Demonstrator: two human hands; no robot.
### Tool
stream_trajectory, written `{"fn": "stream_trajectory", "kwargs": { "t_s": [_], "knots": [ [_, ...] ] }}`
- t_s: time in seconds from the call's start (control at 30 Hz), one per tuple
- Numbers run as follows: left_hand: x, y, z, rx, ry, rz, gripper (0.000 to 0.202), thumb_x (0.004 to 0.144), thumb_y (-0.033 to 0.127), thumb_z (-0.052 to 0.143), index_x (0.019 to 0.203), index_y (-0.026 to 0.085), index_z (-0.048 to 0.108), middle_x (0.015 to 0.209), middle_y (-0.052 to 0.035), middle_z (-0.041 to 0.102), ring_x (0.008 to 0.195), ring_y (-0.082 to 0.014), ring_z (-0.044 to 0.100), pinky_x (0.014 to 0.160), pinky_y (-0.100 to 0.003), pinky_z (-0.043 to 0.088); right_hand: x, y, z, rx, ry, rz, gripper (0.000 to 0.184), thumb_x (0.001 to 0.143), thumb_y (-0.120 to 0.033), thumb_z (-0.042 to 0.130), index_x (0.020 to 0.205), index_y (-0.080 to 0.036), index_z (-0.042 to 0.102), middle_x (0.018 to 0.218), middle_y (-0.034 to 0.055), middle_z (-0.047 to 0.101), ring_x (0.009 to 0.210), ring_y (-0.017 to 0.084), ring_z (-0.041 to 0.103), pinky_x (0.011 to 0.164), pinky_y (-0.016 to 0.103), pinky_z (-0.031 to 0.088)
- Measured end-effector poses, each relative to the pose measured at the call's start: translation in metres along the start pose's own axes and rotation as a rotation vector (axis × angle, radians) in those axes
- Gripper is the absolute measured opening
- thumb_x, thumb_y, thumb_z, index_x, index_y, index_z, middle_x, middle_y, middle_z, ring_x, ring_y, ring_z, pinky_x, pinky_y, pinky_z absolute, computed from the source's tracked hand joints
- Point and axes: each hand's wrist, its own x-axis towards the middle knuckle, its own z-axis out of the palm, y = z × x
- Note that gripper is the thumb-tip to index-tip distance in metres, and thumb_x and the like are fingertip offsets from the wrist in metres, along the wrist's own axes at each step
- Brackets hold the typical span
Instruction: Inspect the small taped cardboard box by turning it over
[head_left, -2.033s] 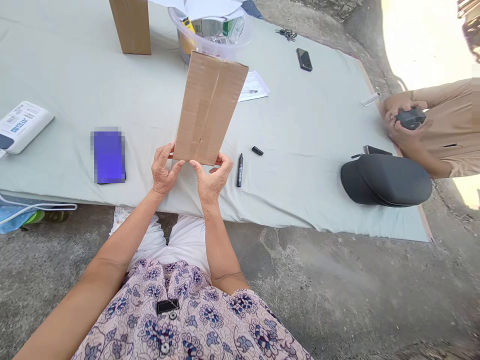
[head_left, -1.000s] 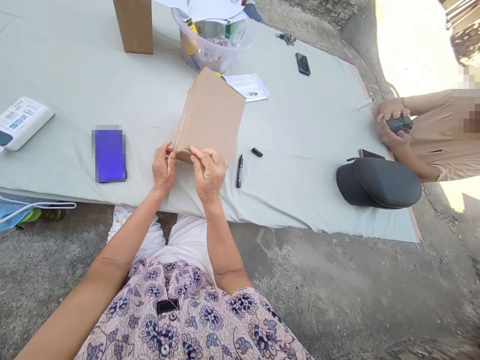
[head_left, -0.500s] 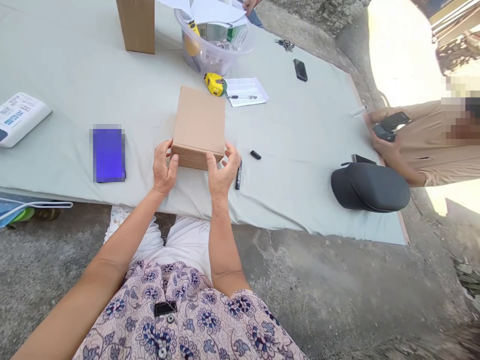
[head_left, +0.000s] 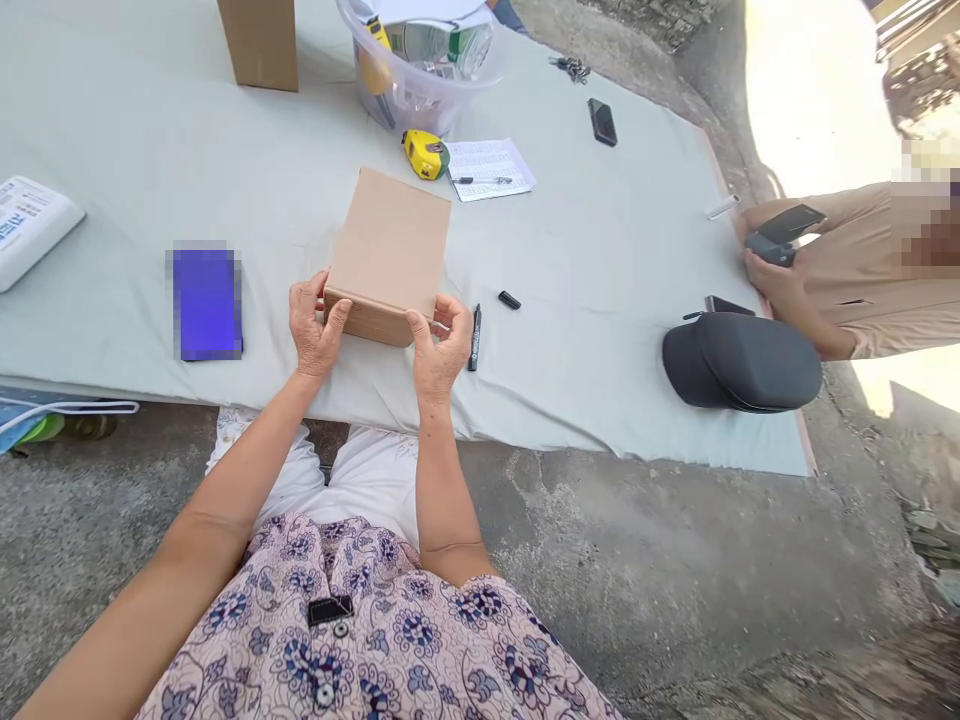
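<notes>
A closed brown cardboard box (head_left: 390,240) rests on the cloth-covered table (head_left: 570,390) in front of me. My left hand (head_left: 318,325) grips its near left corner, thumb on the front edge and fingers along the side. At the near right corner my right hand (head_left: 441,350) holds it the same way, its thumb at the top front edge. The fingertips of both hands are partly hidden by the box. Just right of my right hand lies an uncapped black marker (head_left: 475,338), with its black cap (head_left: 509,300) a little farther right.
Behind the box are a yellow tape measure (head_left: 425,155), a paper with a pen (head_left: 491,168), a filled plastic tub (head_left: 427,95) and a taller carton (head_left: 259,45). A blue-purple blurred item (head_left: 208,305) lies left. At right, a black case (head_left: 742,362) sits near another person's hands (head_left: 776,275).
The box has turned slightly and its near edge has shifted left, with both hands moving along on its corners. The view has also moved a little.
</notes>
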Motion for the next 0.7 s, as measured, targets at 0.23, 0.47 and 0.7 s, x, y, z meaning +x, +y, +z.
{"fn": "stream_trajectory", "kwargs": {
  "t_s": [0.23,0.47,0.7],
  "knots": [
    [0.003,-0.003,-0.002,-0.079,0.012,-0.041,0.059,0.090,0.070,0.052,0.126,0.026,0.067,0.100,-0.0066,0.059,0.097,-0.0187,0.057,0.079,-0.029,0.051,0.003,0.013,-0.006,0.207,-0.014,0.018,0.032,0.089,-0.050,0.063,0.100,-0.021,0.069,0.104,0.0059,0.068,0.101,0.017,0.066,0.090,0.033,0.057],
    [0.005,-0.003,-0.004,-0.111,0.001,-0.038,0.057,0.091,0.069,0.051,0.123,0.024,0.067,0.101,-0.0071,0.060,0.096,-0.0185,0.060,0.083,-0.030,0.052,0.002,0.045,0.001,0.353,-0.055,0.043,0.045,0.087,-0.057,0.064,0.112,-0.020,0.066,0.111,0.0094,0.071,0.100,0.020,0.069,0.088,0.037,0.059],
    [0.004,-0.005,-0.001,-0.152,0.031,-0.058,0.055,0.090,0.071,0.050,0.107,0.021,0.064,0.104,-0.0082,0.065,0.095,-0.0190,0.064,0.084,-0.033,0.054,-0.003,0.051,-0.007,0.242,-0.089,0.029,0.037,0.088,-0.054,0.063,0.100,-0.019,0.067,0.110,0.0092,0.072,0.108,0.019,0.067,0.089,0.033,0.057]
  ]
}}
